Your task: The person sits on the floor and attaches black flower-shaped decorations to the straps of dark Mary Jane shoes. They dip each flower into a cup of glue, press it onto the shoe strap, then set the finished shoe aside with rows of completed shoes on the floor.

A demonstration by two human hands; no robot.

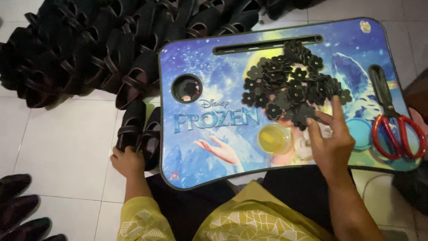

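My left hand (128,161) grips the back of a pair of dark shoes (139,130) standing on the white floor beside a blue picture-printed lap table (209,147). My right hand (329,140) rests on the table top with its fingers spread, fingertips touching the near edge of a heap of black flower-shaped pieces (290,80). A small round tub of yellow glue (273,139) sits just left of that hand.
Red-handled scissors (394,125) and a light blue lid (360,133) lie at the table's right end. A big pile of dark shoes (102,44) fills the floor at top left. More dark shoes (22,214) show at bottom left. The table has a round cup hole (186,88).
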